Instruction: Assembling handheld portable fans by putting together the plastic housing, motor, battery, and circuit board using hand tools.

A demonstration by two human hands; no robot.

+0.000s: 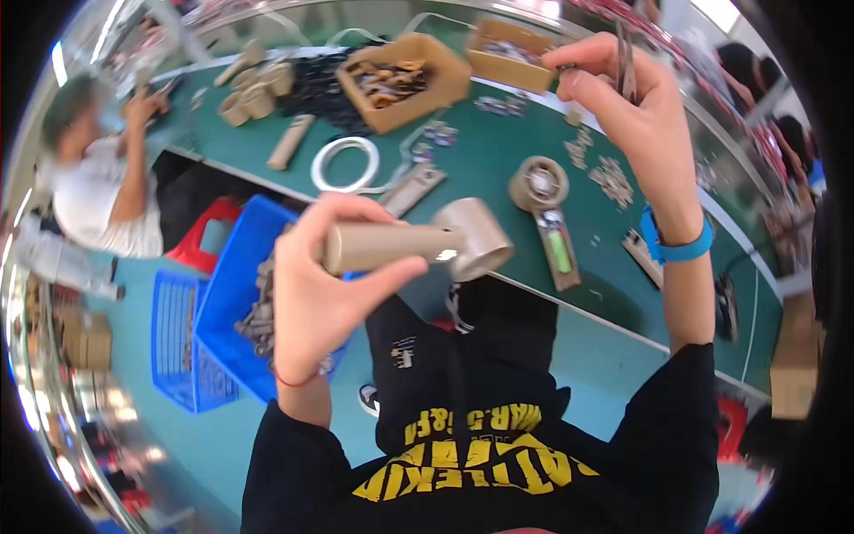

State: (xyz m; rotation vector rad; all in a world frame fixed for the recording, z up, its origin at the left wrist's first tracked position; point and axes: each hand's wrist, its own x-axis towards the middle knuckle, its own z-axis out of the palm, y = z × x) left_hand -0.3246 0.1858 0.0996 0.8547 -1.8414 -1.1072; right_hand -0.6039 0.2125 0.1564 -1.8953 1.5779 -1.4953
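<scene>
My left hand (320,303) is closed round the handle of a beige plastic housing (391,246), whose wide round head points right. It is held in the air in front of the table edge. Raised at the far right, my right hand (654,116) has a pair of metal tweezers (626,67) tucked in it. Its thumb and forefinger pinch a small dark piece (569,69), too small to name. On the green table between the hands lies a similar beige unit (558,245), its handle open and showing a green part; a round metallic part sits in its head.
Cardboard boxes (445,76) of small parts stand at the back, beside black parts (325,89) and beige housings (258,98). A white ring (345,165) and metal bits (612,181) lie on the table. Blue crates (233,311) are at my left; a person (102,178) sits beyond.
</scene>
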